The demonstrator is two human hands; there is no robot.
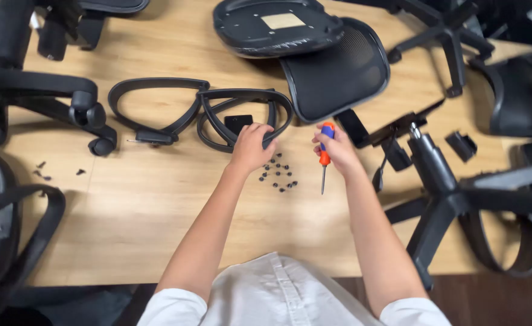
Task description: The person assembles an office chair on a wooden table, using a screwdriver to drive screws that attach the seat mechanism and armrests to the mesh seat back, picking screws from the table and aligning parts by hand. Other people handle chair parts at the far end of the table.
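A: Screws (pixel 278 175) lie loose on the counter (pixel 157 211), touching the left hand (pixel 251 147) at its 5 o'clock; its fingers curl down on the armrest loop (pixel 245 115).

B: Risk?

A: A wrist sweep could scatter them. The right hand (pixel 336 151) is closed around the screwdriver (pixel 324 158), tip down, at 3 o'clock of the pile.
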